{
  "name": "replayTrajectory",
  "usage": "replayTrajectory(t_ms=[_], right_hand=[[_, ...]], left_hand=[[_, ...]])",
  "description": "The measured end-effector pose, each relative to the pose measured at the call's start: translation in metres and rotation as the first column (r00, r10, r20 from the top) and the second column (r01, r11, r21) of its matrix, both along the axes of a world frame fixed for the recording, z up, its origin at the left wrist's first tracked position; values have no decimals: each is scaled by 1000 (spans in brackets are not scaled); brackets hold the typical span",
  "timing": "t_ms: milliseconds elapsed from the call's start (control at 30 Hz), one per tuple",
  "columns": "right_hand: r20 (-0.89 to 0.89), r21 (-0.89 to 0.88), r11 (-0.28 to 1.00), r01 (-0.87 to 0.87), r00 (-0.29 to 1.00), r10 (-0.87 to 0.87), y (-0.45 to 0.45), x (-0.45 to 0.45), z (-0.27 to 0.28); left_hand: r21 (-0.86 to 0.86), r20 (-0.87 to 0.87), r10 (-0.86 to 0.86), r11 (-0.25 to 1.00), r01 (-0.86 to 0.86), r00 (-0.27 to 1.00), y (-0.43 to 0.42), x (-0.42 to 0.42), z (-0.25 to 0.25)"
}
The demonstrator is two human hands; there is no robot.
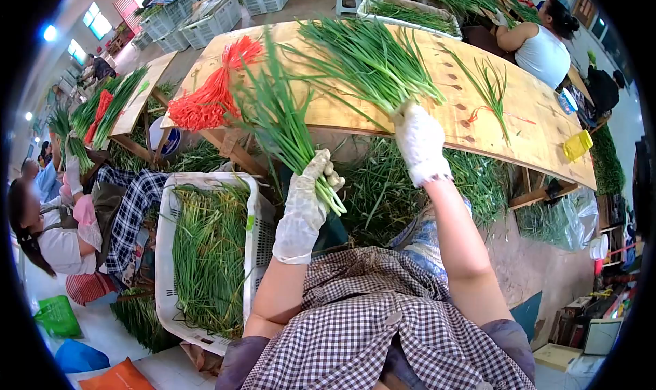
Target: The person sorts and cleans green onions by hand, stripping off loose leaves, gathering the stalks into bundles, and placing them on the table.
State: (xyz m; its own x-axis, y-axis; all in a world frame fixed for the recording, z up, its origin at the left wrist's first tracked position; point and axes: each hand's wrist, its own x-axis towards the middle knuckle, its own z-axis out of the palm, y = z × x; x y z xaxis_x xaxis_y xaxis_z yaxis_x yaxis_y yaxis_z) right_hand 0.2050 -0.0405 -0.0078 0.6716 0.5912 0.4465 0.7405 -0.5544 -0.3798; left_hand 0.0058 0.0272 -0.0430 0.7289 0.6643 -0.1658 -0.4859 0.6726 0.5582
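My left hand point(307, 192), in a white glove, is closed around the pale stem ends of a bunch of green chives point(277, 113). The leaves of that bunch fan up and left over the table's near edge. My right hand point(418, 136), also gloved, is closed at the stem ends of a larger heap of chives point(372, 59) on the wooden table point(471, 127); its fingertips are partly hidden. Left of the heap lies a bundle of red ties point(212, 93). A few loose stalks point(497, 89) with a red tie lie to the right.
A white crate point(164, 260) of chives stands at my left. Trimmings point(372, 185) cover the floor under the table. A yellow object point(577, 145) and a small tub point(567, 102) sit at the table's right end. Co-workers sit left point(65, 243) and far right point(543, 48).
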Motion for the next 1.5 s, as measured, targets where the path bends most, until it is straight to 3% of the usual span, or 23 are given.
replayTrajectory(t_ms=[100, 133, 167, 200, 267, 300, 333, 367, 400, 433, 533, 600, 733, 800, 867, 933, 1000, 1033, 1133, 1267, 1400, 1467, 1500], right_hand=[[-336, 247, 943, -224, 893, 301, -43, -26, -12], [-661, 322, 923, -211, 648, 378, -58, -44, -2], [-758, 541, 820, -188, 312, 572, -70, -51, -20], [-869, 450, 851, -271, 88, 487, -85, -56, -20], [-897, 425, 742, -519, -130, 423, -107, -63, -41], [-898, 50, 640, -766, 247, 365, -114, -57, -48], [-717, -385, 482, -787, 584, 381, -116, -51, -53], [-469, -702, 463, -541, 841, 271, -113, -47, -60], [-248, -611, 740, -281, 956, 158, -103, -47, -55], [-118, -192, 950, -248, 966, 229, -93, -42, -48], [117, -157, 987, -40, 991, 59, -45, -40, -9], [68, -224, 972, -76, 993, 94, -15, -30, -15], [81, -194, 979, -63, 994, 80, -2, -31, -22], [-164, -153, 966, -208, 969, 183, -32, -64, 1], [-161, 127, 807, -577, 790, 591, -56, -82, -8], [-48, 57, 833, -550, 832, 552, -62, -78, 9], [-28, -20, 974, -225, 974, 224, -47, -51, 19], [109, -32, 989, -146, 983, 148, -33, -32, 14], [405, -260, 965, 35, 911, 76, 11, 28, -30], [442, -348, 927, 144, 897, 26, 31, 33, -32], [-64, -32, 995, -93, 994, 91, -14, -21, -2], [-322, 277, 923, -268, 879, 352, -41, -48, -18], [-487, 282, 929, -238, 799, 353, -52, -63, -18]], left_hand=[[28, -184, 155, 988, -153, 971, -4, 3, 1], [14, -226, 134, 991, -134, 965, -4, 6, -6], [27, -299, 131, 991, -129, 945, -6, 9, -7], [38, -372, 127, 992, -122, 920, -8, 13, -8], [28, -374, 139, 990, -139, 917, -9, 13, -19], [69, -382, 155, 988, -139, 911, -9, 11, -17], [112, -386, 173, 984, -140, 906, -10, 11, -14], [162, -327, 197, 975, -150, 924, -13, 9, -9], [237, -301, 262, 952, -194, 917, -13, 9, -14], [306, -314, 274, 935, -177, 909, -17, 9, -7], [493, -255, 301, 858, -144, 919, -31, 8, 30], [648, -146, 405, 729, -222, 903, -32, 10, 45], [508, -144, 369, 824, -251, 918, -19, 9, 47], [346, -327, 252, 929, -132, 911, -12, 11, 27], [395, -395, 218, 917, -48, 892, -9, 21, -2], [393, -321, 191, 918, -53, 927, -13, 24, 3], [533, -157, 313, 825, -187, 937, -19, 25, 21], [515, -39, 329, 816, -263, 944, -28, 25, 43], [488, -42, 223, 855, -175, 974, -29, 20, 67], [232, -290, 122, 971, -54, 949, -11, 17, 29], [127, -403, 217, 975, -180, 889, -20, 18, 6], [88, -393, 192, 981, -171, 899, -18, 21, -9], [94, -381, 179, 984, -155, 907, -19, 23, -14]])
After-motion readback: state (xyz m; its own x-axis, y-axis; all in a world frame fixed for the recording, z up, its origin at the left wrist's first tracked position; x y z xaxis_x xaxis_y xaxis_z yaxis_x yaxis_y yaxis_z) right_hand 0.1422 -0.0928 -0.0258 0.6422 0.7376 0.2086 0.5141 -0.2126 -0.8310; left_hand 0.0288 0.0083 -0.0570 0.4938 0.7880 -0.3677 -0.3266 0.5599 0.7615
